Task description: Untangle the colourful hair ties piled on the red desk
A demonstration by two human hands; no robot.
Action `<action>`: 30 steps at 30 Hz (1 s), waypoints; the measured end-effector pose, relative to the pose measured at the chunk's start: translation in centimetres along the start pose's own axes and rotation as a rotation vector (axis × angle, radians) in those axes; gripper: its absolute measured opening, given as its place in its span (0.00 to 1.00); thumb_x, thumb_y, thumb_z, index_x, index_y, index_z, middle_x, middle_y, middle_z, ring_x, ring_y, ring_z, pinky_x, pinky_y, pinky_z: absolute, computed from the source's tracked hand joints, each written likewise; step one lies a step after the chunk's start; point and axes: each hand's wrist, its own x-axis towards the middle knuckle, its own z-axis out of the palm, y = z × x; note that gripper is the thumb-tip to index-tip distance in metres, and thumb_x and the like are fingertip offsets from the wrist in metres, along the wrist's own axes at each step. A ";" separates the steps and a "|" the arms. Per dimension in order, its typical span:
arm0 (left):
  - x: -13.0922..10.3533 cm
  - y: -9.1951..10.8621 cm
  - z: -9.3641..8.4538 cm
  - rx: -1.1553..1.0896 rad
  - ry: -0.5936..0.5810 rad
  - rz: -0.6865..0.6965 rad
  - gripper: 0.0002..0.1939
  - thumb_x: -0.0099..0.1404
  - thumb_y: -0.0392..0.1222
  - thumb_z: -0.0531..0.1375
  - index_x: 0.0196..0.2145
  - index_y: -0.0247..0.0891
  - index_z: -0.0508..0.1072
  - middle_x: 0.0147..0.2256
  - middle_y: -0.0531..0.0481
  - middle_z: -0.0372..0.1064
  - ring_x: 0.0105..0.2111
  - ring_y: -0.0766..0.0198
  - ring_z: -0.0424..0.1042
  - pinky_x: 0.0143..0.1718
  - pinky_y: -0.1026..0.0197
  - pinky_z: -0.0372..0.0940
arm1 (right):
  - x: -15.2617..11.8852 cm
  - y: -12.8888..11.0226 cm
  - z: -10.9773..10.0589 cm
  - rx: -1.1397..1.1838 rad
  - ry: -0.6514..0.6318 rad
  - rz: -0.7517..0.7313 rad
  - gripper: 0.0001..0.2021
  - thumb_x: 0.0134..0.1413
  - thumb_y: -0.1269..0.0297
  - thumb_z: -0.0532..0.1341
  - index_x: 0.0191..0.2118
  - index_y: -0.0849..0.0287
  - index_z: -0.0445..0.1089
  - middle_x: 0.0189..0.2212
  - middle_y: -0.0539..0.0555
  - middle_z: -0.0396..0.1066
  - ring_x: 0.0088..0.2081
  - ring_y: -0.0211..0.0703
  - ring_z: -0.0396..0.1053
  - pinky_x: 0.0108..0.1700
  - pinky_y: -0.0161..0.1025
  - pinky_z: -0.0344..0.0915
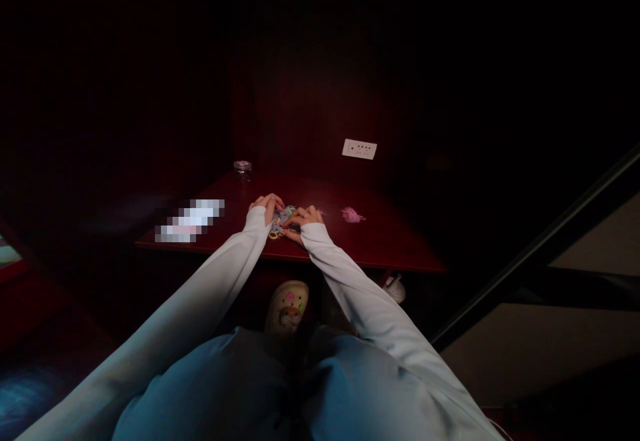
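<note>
A pile of small multicoloured bands or rings [283, 217] lies on the dark red table [385, 244], between my two hands. My left hand [269, 206] rests at the pile's left side, its fingers bent over the edge. From the right, my right hand [301, 219] reaches into the pile with thumb and fingers apart; whether small bands are between its fingertips is too small to tell. To the right of it sits a separate clump of pink bands [353, 215], touched by neither hand.
A clear lidded jar [243, 169] stands at the table's back left. A blurred, bright flat object [193, 219] lies at the left. The wall behind holds a white socket plate [359, 149]. A decorated clog [289, 307] shows below the table's front edge.
</note>
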 end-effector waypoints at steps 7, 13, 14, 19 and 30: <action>0.0 0.1 0.2 -0.004 -0.020 -0.023 0.24 0.74 0.45 0.42 0.28 0.43 0.74 0.28 0.50 0.77 0.37 0.56 0.73 0.49 0.55 0.63 | 0.2 0.4 0.2 -0.001 0.010 0.027 0.13 0.61 0.46 0.66 0.41 0.47 0.83 0.44 0.54 0.75 0.49 0.50 0.58 0.52 0.45 0.52; 0.1 0.4 0.1 0.005 -0.039 -0.038 0.24 0.74 0.43 0.43 0.27 0.43 0.74 0.28 0.49 0.77 0.37 0.56 0.73 0.50 0.54 0.63 | 0.3 0.5 0.6 0.015 -0.006 0.036 0.12 0.61 0.49 0.67 0.39 0.47 0.83 0.43 0.54 0.76 0.49 0.50 0.58 0.52 0.45 0.52; 0.1 0.4 0.1 0.001 -0.036 -0.035 0.25 0.74 0.44 0.43 0.27 0.43 0.74 0.28 0.50 0.76 0.37 0.56 0.74 0.49 0.54 0.63 | 0.3 0.6 0.6 0.017 -0.004 0.033 0.11 0.61 0.49 0.67 0.39 0.47 0.83 0.43 0.54 0.76 0.49 0.50 0.58 0.52 0.44 0.52; -0.1 0.3 0.1 0.004 -0.044 -0.010 0.26 0.75 0.46 0.42 0.27 0.43 0.74 0.28 0.50 0.77 0.37 0.56 0.73 0.49 0.54 0.63 | 0.4 0.6 0.6 0.021 0.001 0.014 0.10 0.61 0.51 0.67 0.38 0.47 0.83 0.42 0.54 0.75 0.48 0.50 0.57 0.51 0.44 0.52; 0.0 -0.2 0.3 0.002 -0.077 0.008 0.25 0.75 0.46 0.42 0.28 0.44 0.74 0.29 0.50 0.76 0.38 0.56 0.74 0.47 0.56 0.64 | 0.4 0.8 0.5 0.078 0.032 0.055 0.11 0.63 0.51 0.65 0.38 0.48 0.83 0.41 0.53 0.76 0.48 0.49 0.58 0.53 0.46 0.53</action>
